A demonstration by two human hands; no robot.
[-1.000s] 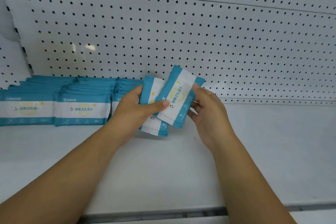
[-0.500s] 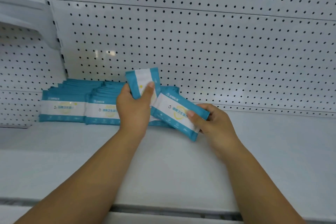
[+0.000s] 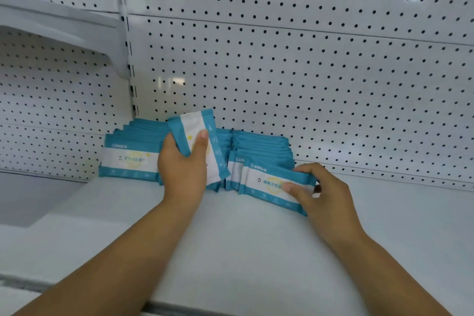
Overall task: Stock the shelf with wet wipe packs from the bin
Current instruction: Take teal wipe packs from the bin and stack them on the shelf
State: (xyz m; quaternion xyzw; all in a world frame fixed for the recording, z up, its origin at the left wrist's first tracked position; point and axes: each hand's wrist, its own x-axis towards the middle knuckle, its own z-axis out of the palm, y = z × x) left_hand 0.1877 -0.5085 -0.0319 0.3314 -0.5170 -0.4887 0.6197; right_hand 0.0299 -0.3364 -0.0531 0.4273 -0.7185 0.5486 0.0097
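Teal-and-white wet wipe packs stand in rows (image 3: pixel 133 154) at the back of the white shelf (image 3: pixel 243 238), leaning against the pegboard. My left hand (image 3: pixel 183 169) grips one or more packs (image 3: pixel 202 136) upright in front of the rows, thumb across the face. My right hand (image 3: pixel 323 192) pinches another pack (image 3: pixel 269 182) by its right end, lying lengthwise at the front of the rightmost row (image 3: pixel 264 146). The bin is out of sight.
A white pegboard back wall (image 3: pixel 307 84) rises behind the shelf. A slotted upright (image 3: pixel 128 59) and the underside of a higher shelf (image 3: pixel 51 23) are at the left. The shelf surface stretches bare to the right of the packs.
My right hand has lowered its pack onto the front of the rightmost row. My left hand has stayed in front of the rows with its packs upright. The view has shifted to the left.
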